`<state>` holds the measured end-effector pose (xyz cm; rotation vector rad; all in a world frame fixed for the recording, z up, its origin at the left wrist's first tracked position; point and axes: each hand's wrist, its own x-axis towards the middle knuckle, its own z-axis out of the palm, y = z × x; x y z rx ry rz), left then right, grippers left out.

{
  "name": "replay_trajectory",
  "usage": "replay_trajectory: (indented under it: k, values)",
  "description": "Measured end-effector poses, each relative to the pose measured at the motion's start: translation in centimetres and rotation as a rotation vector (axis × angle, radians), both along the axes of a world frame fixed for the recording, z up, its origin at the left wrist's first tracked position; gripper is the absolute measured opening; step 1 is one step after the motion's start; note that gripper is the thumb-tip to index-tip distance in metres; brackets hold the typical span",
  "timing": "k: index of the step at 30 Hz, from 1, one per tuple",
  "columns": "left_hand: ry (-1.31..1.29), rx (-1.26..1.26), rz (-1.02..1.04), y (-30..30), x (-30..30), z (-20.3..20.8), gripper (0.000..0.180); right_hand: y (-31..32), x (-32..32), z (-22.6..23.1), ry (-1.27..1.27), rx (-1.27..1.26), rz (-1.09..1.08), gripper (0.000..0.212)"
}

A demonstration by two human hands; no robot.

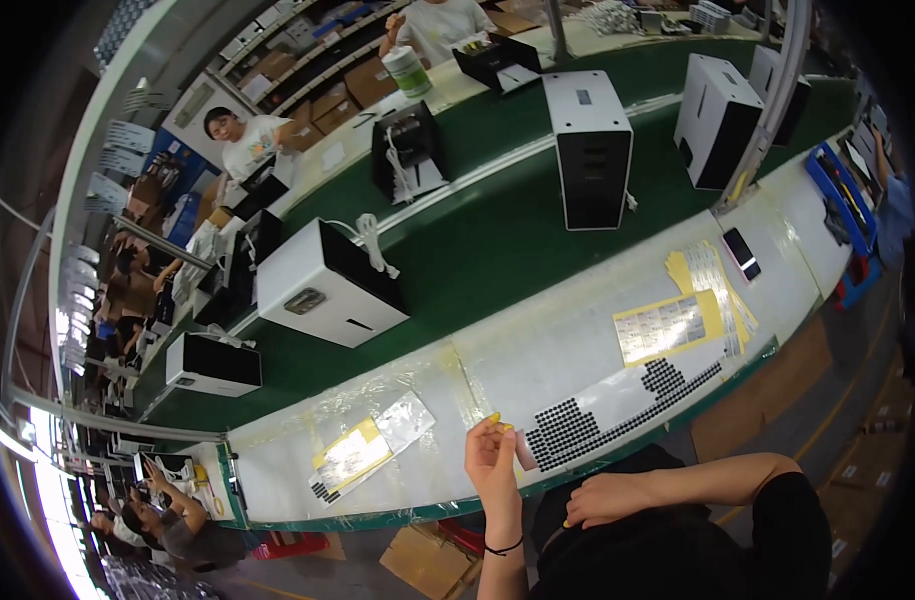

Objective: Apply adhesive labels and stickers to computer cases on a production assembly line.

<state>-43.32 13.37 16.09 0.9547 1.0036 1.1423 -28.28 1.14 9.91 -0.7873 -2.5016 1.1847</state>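
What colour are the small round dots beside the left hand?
The small round dots are black; head view shows best.

We count at least five white-and-black appliance housings
We tally the wearer's two hands, left hand and right hand, one smartphone, one wristband, one green-and-white tub; small black dots, too many to count.

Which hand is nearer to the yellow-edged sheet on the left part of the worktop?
Left. The left hand is raised to the right of the yellow-edged sheet; the right hand is farther right, low near the body.
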Motion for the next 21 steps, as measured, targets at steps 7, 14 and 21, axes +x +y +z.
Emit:
replay_trajectory:
  k: [7, 14, 21]
  values:
    - [-0.021, 0.022, 0.016, 0.3, -0.1, 0.4, 0.023, -0.8, 0.6, -0.5, -0.037, 0.137, 0.050, 0.018]
    - [-0.021, 0.005, 0.006, 0.3, -0.9, -0.4, 0.024, 0.0, 2.2, 1.9, -0.027, 0.127, 0.049, 0.014]
    - [-0.055, -0.007, -0.023, 0.4, -0.5, -1.0, 0.024, -0.5, 1.3, 1.0, 0.142, -0.126, -0.164, 0.016]
